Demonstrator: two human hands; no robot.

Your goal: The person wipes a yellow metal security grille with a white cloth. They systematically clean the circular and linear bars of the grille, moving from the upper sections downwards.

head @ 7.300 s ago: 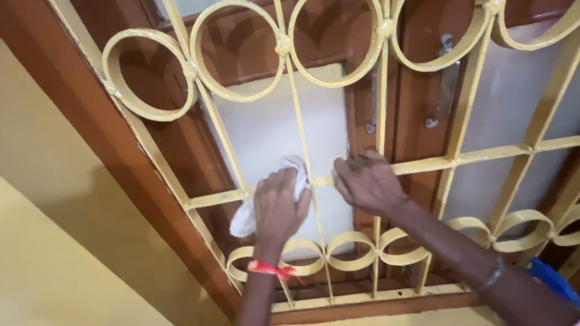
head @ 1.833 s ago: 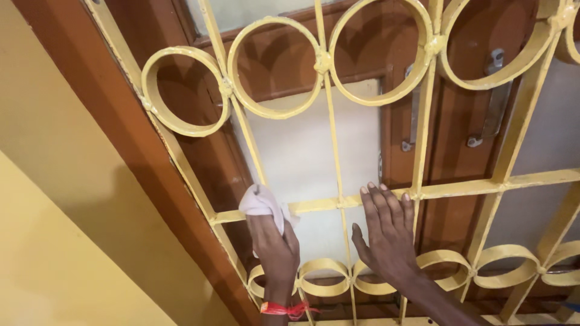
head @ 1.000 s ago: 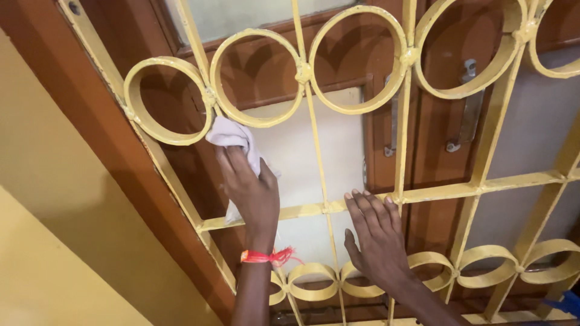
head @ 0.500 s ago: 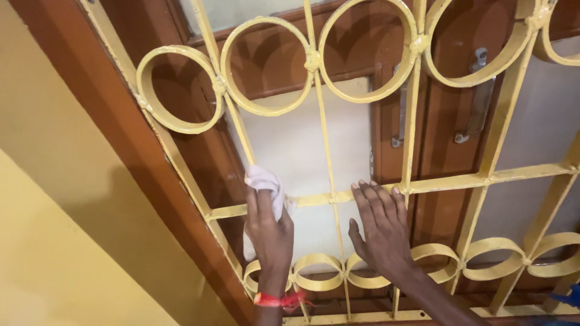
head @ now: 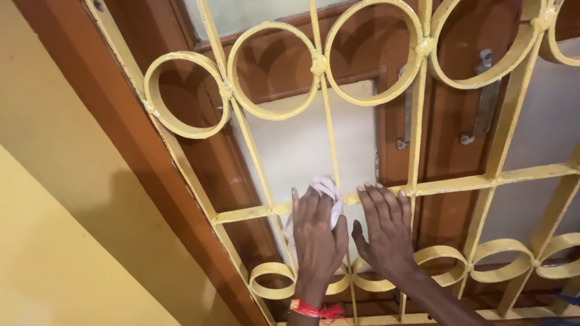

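Two hands lie side by side against a yellow metal window grille [head: 459, 181], low in the middle of the view. Furthest left run the yellow wall [head: 54, 241] and the slanting brown wooden frame [head: 139, 157]. Next comes the left hand [head: 317, 232], fingers nearly straight and close together, pressing a white cloth [head: 326, 187] onto the grille's horizontal bar where a thin upright rod crosses it; a red thread band [head: 314, 310] circles that wrist. Most of the cloth is hidden under the palm, only a bunched top and a pale strip at the hand's left edge showing. Just beside it, the right hand [head: 386, 232] is spread flat and empty, fingertips touching the same bar, palm over the pale pane [head: 302, 145]. Further right, two metal handles [head: 483, 96] sit on the brown shutter. The picture's edges cut off the grille's rings at right and both forearms at the bottom.
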